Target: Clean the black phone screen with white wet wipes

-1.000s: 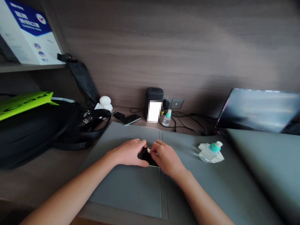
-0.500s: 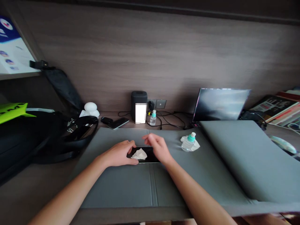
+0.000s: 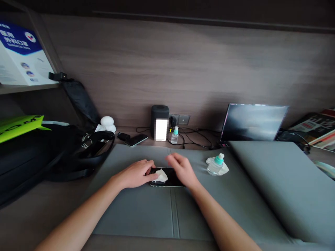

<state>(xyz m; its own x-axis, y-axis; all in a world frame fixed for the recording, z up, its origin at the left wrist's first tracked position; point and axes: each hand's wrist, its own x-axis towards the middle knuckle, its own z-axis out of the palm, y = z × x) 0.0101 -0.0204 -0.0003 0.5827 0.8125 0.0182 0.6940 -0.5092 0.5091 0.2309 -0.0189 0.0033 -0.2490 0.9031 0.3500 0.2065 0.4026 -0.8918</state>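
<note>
A black smartphone (image 3: 172, 178) lies flat, screen up, on a grey desk mat (image 3: 136, 212). On the left part of its screen rests a crumpled white tissue (image 3: 161, 175). My left hand (image 3: 138, 173) is closed around the phone's left end, its fingers at the far edge and its thumb against the tissue. Over the phone's right part is my right hand (image 3: 183, 169), fingers curled and pressed together, tips slightly blurred. Whether they hold anything is hidden. Right of the hands, a small clear bottle with a teal collar (image 3: 216, 165) stands by another white tissue (image 3: 224, 169).
Behind the mat are a second phone (image 3: 136, 139), a black speaker (image 3: 160, 112), another small bottle (image 3: 175, 136) and loose cables. A grey folded panel (image 3: 282, 174) and a screen (image 3: 253, 122) are on the right. A black bag (image 3: 39, 153) lies left.
My left thumb has shifted from the phone's near edge onto the tissue. My right hand has stayed over the phone's right part, its fingers slightly lower. The view has shifted a little.
</note>
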